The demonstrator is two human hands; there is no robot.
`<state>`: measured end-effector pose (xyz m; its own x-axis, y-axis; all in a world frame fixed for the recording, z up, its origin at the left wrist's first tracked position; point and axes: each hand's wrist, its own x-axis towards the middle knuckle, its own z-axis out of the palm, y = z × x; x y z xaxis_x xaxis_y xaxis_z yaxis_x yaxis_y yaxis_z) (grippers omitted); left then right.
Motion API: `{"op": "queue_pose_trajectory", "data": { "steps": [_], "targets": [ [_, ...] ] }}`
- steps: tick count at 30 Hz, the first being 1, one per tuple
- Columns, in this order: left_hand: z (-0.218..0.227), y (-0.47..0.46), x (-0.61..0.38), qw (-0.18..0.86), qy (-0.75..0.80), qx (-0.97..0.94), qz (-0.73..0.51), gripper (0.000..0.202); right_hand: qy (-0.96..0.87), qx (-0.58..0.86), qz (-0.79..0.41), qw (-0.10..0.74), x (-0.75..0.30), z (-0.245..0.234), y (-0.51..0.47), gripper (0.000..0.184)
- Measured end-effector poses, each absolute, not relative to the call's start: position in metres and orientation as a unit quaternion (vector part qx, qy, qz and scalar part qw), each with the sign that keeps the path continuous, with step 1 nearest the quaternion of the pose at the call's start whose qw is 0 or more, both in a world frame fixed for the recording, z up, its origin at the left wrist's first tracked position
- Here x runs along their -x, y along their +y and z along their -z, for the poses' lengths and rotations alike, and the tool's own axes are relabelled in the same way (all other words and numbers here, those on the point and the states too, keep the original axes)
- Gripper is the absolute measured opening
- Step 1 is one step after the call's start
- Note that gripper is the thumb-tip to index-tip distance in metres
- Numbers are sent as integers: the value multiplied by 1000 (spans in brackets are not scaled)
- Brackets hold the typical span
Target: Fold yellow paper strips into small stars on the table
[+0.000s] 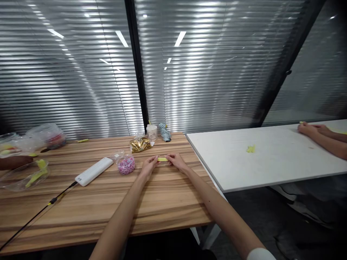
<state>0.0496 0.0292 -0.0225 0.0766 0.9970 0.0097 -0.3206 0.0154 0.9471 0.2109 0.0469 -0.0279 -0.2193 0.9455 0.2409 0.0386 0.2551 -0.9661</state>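
Note:
Both my hands reach out over the wooden table and pinch the two ends of a small yellow strip. My left hand grips its left end and my right hand its right end, fingers closed. The strip is held level just above the tabletop. Just left of my left hand stands a clear cup of pink and purple rubber bands.
A white power bank with a black cable lies to the left. A gold packet, a paper cup and a folded umbrella sit at the back. Plastic bags and trays lie far left. Another person's hands rest on the white table, near a yellow piece.

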Motion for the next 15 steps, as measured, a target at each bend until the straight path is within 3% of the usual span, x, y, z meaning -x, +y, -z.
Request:
{"op": "queue_pose_trajectory", "data": {
  "steps": [6,15],
  "targets": [
    [14,28,-42,664,330,-420,-523,15,-607,390,-484,494,-212,29,48,35],
    [18,32,-37,680,364,-382,-510,7,-588,381,-523,485,-217,27,46,39]
  ]
}}
